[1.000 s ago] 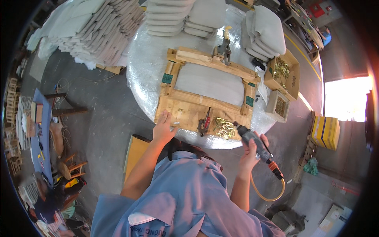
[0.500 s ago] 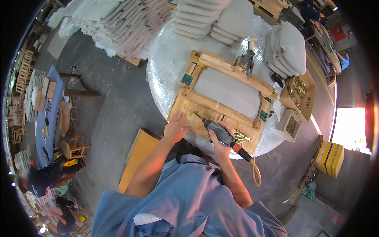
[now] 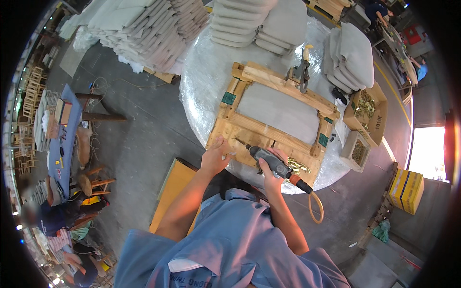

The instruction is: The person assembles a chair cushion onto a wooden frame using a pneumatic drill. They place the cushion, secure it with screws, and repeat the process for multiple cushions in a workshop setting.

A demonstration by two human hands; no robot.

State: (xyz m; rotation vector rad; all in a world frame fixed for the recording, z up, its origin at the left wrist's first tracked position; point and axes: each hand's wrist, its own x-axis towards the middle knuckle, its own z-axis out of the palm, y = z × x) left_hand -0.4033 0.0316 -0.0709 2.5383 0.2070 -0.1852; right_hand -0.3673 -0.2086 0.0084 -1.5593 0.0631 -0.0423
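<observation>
My right hand is closed around a grey and black power screwdriver with an orange collar and a pale air hose. Its thin bit points left, over the near board of a wooden jig. On the left end of that board lies my left hand, fingers extended and thumb apart. A small pale piece beside the thumb is too small to name. Several brass-coloured fasteners are heaped on the board right of the driver. Inside the jig sits a light grey padded panel.
Plastic film wraps the round table. Stacked grey cushions stand behind the jig, near a toggle clamp. At right are a cardboard box of metal parts and a smaller box. A yellow panel leans at left.
The whole scene has shifted slightly in view. Both hands and the screwdriver keep nearly the same places over the jig.
</observation>
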